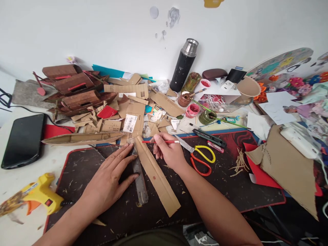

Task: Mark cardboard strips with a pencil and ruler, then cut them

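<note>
My left hand (110, 174) lies with its fingers stretched out, the tips on a clear, scuffed ruler (141, 188) on the dark mat. Just right of the ruler is a long, creased cardboard strip (160, 179), slanting toward me. My right hand (170, 153) is closed around a red pencil (147, 141), whose tip points left over the strip's far end. Near my right hand are scissors (202, 160) with one yellow and one red handle, lying spread. A dark utility knife (208, 136) rests beyond them.
A yellow glue gun (38, 194) and a black phone (23, 140) lie at left. Behind the mat (84, 174) are a cardboard hull (82, 138), brown model boats (79, 99), cardboard scraps, paint pots (192, 110) and a black flask (183, 66). A bent cardboard piece (289, 171) stands at right.
</note>
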`<state>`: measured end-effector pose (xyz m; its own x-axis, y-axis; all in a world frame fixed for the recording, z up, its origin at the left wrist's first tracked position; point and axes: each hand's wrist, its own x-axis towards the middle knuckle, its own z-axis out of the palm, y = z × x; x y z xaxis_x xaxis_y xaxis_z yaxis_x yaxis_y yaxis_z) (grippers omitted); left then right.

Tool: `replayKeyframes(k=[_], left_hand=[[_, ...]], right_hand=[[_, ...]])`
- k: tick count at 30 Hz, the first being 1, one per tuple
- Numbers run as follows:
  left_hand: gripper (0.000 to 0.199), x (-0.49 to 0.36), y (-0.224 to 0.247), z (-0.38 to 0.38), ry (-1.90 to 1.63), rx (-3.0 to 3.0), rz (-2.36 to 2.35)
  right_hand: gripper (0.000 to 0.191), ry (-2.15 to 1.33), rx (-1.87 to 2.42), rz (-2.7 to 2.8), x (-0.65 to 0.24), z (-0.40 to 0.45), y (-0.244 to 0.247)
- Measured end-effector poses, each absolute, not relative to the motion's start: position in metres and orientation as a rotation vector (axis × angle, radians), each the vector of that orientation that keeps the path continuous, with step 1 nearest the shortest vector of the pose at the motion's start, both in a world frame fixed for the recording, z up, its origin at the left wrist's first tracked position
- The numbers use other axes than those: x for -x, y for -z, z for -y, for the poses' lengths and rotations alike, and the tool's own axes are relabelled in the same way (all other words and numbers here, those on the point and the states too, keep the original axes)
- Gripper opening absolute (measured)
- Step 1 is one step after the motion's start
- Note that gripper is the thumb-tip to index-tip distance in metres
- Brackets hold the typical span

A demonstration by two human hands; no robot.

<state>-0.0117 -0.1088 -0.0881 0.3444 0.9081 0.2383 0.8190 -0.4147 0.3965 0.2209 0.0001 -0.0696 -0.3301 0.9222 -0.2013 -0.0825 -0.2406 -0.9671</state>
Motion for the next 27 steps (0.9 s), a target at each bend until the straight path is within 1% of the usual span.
replayKeyframes(k=[6,20,27], left_hand=[[0.046,0.0118,0.0881,0.1091,-0.615,-2.419,-1.564],[0.05,0.0123,0.0877,0.1084,-0.601,-2.443,-1.557],[0.049,0.012,0.0876,0.1084,-0.61,-2.437,-1.557]], right_hand=[[0.054,-1.67,1.108,1.228,-0.2207,-0.0006,0.0705],[0.056,-1.666,1.111,1.258,-0.2218,-0.0003,0.068],[0.056,-1.673,1.097,1.258,-0.222,-0.0007,0.0709]])
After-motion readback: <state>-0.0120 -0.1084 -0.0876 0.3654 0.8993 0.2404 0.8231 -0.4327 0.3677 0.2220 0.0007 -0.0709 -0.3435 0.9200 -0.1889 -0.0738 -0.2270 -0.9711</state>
